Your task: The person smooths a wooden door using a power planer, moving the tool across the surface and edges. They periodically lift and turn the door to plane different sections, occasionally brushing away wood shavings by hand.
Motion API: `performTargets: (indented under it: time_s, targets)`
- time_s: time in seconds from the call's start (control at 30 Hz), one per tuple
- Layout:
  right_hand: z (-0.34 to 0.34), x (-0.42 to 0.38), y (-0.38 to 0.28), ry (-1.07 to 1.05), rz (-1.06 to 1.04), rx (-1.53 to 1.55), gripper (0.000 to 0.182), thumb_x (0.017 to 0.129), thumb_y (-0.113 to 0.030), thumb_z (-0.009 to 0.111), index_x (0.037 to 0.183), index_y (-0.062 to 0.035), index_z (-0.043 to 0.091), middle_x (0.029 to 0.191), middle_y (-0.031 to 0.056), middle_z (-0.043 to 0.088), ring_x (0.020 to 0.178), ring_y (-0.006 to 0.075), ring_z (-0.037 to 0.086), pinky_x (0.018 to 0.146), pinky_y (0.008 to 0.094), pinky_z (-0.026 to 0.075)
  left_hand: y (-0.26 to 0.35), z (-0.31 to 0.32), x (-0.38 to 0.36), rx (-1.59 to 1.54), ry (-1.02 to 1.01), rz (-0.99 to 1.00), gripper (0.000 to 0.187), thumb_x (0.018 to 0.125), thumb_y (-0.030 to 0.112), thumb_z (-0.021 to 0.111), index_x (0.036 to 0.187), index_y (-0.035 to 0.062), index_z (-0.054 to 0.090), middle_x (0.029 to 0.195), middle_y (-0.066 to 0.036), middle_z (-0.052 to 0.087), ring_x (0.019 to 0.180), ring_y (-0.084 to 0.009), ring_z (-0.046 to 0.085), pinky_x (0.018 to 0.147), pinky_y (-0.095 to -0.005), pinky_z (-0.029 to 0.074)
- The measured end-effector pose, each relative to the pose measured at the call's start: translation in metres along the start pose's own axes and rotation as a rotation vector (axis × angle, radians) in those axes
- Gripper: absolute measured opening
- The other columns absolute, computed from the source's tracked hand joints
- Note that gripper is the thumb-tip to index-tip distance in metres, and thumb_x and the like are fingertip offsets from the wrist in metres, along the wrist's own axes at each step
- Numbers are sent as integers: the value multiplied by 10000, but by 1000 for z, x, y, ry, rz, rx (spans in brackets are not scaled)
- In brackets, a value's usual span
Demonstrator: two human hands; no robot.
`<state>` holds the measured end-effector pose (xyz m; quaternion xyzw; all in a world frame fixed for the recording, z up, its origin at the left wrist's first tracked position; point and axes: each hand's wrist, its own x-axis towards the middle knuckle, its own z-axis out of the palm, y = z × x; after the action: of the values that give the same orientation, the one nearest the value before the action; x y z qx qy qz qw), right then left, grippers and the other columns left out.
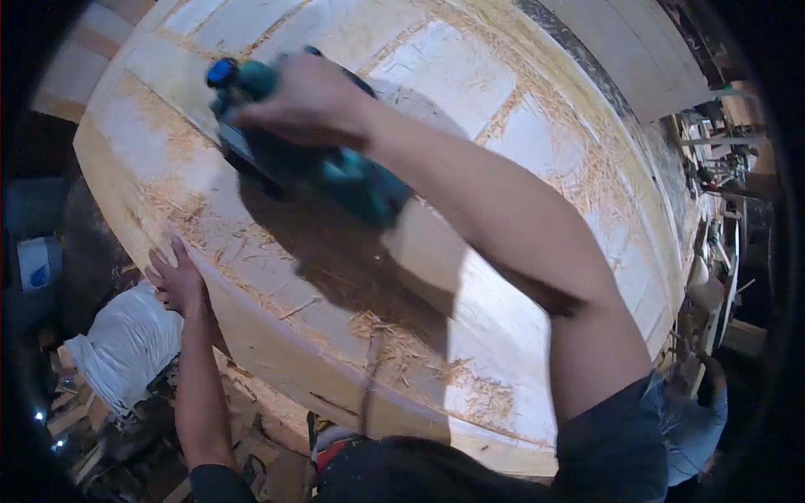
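A wooden panelled door (482, 335) lies flat in front of me, strewn with curled shavings. My right hand (314, 101) is closed around the handle of a green electric planer (360, 189) with a blue knob at its front. The planer is on the door's upper left part, slightly blurred, and its dark shadow falls below it. At the door's near left edge, my left hand (176, 281) rests with its fingers spread. A dark cord (369, 386) appears to hang over the near edge.
A white sack (130, 344) stands at the left among scrap wood (277, 419) on the floor. Another pale board (629, 50) lies at the upper right. Tools and wood pieces (721, 176) crowd the right side. A person in a grey shirt (688, 419) is at the lower right.
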<state>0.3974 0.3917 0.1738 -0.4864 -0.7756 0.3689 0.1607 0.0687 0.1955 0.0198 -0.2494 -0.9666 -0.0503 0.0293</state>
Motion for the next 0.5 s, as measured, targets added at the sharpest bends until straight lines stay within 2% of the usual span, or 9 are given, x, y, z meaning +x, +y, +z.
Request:
performTargets:
  time_s: [0.07,0.2,0.27,0.3,0.37,0.4,0.43,0.47,0.5]
  targets:
    - [15,35,-5,151,-98,99,602,741,-539,740,917,36,737,840,231,724,755,376,707,730,436,569,4,-3,0,7,10,3,833,908,779,436,1571,288,318,1646,-146,244,1379,-534,349,1093,-643,301]
    - [10,6,17,7,5,128,473,745,-410,717,910,33,722,870,236,724,808,377,707,753,456,558,-19,24,28,-181,-55,84,861,896,790,442,1570,268,318,1658,-161,200,1391,-534,344,1090,-669,293]
    - [-4,-71,39,-140,64,287,359,774,-274,697,961,31,673,921,259,705,881,392,689,803,482,537,-2,-1,6,-177,-87,38,894,880,807,442,1572,255,319,1661,-166,191,1418,-512,329,1091,-683,285]
    - [-9,-125,48,0,-54,248,362,791,-226,689,1057,15,639,952,255,691,898,404,677,822,475,533,-5,5,13,-200,-78,43,902,876,813,440,1573,253,318,1661,-165,191,1422,-510,325,1091,-685,283]
    - [-37,-240,64,-6,6,207,398,772,-199,719,1119,-33,617,985,240,681,920,418,673,835,468,534,-10,17,23,-185,14,89,928,861,834,433,1578,257,313,1661,-165,190,1424,-533,303,1092,-702,269]
    - [-51,-295,73,-73,90,204,409,746,-175,738,1109,-37,610,977,227,683,925,404,679,818,453,541,-8,16,21,-155,2,93,930,861,836,430,1580,258,311,1663,-165,188,1431,-536,290,1092,-709,261]
    - [-64,-351,77,-201,358,270,427,745,-162,760,1132,-55,613,976,199,691,924,367,693,810,426,547,-6,14,20,-126,-7,90,932,861,837,427,1582,258,308,1664,-164,185,1437,-538,277,1091,-716,254]
    - [-66,-409,94,-81,208,258,443,757,-155,775,1164,-81,620,970,174,698,911,334,703,812,408,548,-7,11,20,-96,-11,80,934,861,839,424,1583,259,306,1665,-164,183,1443,-541,264,1091,-723,247]
    - [-85,-459,97,-181,355,188,445,772,-170,780,1185,-104,626,1001,157,708,917,314,708,825,392,546,-10,14,21,-65,0,71,930,861,841,420,1583,266,306,1664,-165,188,1448,-539,257,1092,-727,241]
